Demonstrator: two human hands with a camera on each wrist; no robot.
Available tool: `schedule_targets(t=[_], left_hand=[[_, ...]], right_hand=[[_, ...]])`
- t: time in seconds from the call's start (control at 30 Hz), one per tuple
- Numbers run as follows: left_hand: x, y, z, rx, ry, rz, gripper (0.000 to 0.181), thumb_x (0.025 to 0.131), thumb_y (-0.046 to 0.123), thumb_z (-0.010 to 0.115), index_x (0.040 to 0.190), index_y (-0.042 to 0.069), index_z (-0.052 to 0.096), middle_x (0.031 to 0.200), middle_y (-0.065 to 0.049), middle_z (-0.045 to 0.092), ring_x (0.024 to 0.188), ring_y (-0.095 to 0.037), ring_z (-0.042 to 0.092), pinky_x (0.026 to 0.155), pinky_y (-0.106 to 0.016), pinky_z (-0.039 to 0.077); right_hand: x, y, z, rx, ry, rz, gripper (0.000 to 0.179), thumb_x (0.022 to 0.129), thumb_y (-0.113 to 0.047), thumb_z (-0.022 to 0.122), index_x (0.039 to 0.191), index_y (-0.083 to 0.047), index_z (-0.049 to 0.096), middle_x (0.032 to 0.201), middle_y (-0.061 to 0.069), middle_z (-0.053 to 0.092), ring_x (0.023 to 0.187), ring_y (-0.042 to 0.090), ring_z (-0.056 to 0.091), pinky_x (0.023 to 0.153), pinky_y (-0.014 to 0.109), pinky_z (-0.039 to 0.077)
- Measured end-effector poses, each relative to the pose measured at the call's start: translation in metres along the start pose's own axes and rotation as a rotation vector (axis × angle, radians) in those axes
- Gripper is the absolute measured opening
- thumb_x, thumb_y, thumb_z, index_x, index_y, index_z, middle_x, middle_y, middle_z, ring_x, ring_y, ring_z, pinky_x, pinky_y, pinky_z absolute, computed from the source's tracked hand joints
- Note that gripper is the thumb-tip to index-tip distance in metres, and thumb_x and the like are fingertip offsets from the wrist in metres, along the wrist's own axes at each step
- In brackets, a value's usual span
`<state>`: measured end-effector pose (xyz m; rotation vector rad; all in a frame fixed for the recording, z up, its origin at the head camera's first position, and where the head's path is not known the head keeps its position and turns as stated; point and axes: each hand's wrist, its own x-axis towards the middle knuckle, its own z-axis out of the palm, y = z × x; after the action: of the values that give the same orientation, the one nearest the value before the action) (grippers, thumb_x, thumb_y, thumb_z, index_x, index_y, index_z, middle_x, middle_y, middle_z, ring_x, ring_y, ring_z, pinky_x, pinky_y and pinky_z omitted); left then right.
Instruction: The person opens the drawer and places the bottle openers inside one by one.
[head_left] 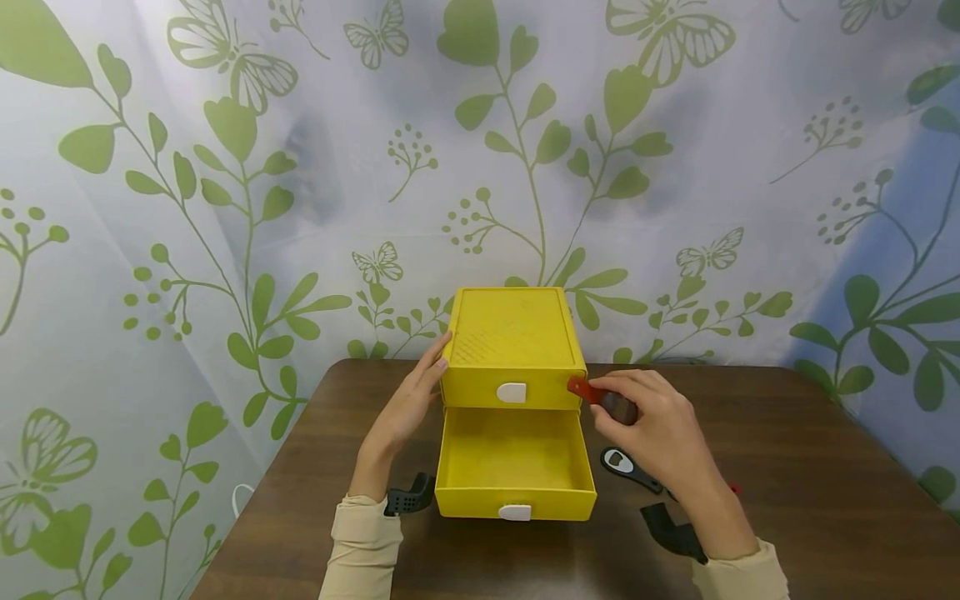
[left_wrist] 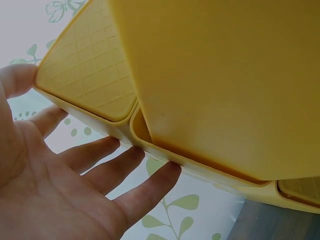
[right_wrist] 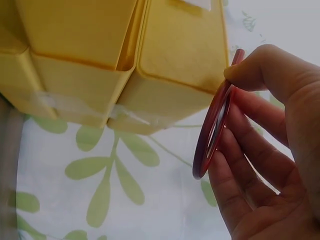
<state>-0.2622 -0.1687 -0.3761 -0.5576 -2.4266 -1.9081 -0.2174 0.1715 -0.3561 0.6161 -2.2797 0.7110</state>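
1. From ten to two o'clock of the yellow drawer unit [head_left: 517, 321], a patterned cloth [head_left: 315, 167] of green leaves and butterflies backs the scene. At eight o'clock, a white cord [head_left: 237, 500] shows only in part beside the left edge of the wood-grained brown table [head_left: 300, 467].

2. At nine o'clock, the left hand [head_left: 408, 404] rests against the unit's left side, its hold wide and fingers spread. The head view hides some fingertips; the left wrist view shows them touching the yellow edge.

3. The unit stands at centre, its lower drawer [head_left: 513, 450] drawn out toward six o'clock. A further yellow section beneath it shows partly in the wrist views, both of which crop the unit.

4. At three o'clock, the right hand [head_left: 648, 412] pinches a red flat piece [right_wrist: 214, 127] between thumb and fingers, by the right end of the upper drawer [head_left: 476, 387]. Whether piece and drawer touch cannot be told; its pale inner face is seen nearly edge-on.

5. At four o'clock, a black oval-headed tool [head_left: 628, 468] lies on the table, its handle pointing toward the right forearm, past which peeps a red scrap [head_left: 736, 489] too small to identify.

6. Beyond that forearm, tabletop stretches to a slanting edge at three o'clock; the frame cuts off its near side.
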Motion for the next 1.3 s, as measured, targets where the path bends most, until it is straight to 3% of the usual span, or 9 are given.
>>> schedule_targets(t=[0.53,0.87,1.3], left_hand=[[0.001,0.001,0.000,0.007,-0.005,0.010,0.057,0.111,0.052,0.034,0.165,0.038,0.019,0.172,0.004,0.015,0.157,-0.027,0.020,0.119,-0.067,0.027],[0.001,0.000,0.000,0.002,-0.010,0.015,0.057,0.111,0.052,0.034,0.165,0.037,0.019,0.172,0.004,0.013,0.158,-0.029,0.019,0.118,-0.068,0.028],[0.000,-0.001,0.001,0.000,-0.003,0.006,0.058,0.110,0.054,0.036,0.164,0.039,0.022,0.171,0.009,0.017,0.157,-0.024,0.022,0.118,-0.066,0.031]], right_hand=[[0.001,-0.014,0.016,0.101,-0.025,-0.071,0.027,0.079,-0.009,0.088,0.105,-0.015,0.080,0.109,0.000,0.072,0.087,0.012,0.056,0.059,0.021,0.050],[-0.003,-0.018,0.034,0.188,-0.083,-0.096,0.028,0.080,-0.006,0.086,0.104,-0.017,0.080,0.103,-0.004,0.071,0.074,0.007,0.051,0.057,0.018,0.046],[-0.008,-0.017,0.050,0.217,-0.226,-0.017,0.026,0.082,-0.014,0.086,0.107,-0.021,0.079,0.106,-0.010,0.071,0.088,0.013,0.062,0.072,0.026,0.054]])
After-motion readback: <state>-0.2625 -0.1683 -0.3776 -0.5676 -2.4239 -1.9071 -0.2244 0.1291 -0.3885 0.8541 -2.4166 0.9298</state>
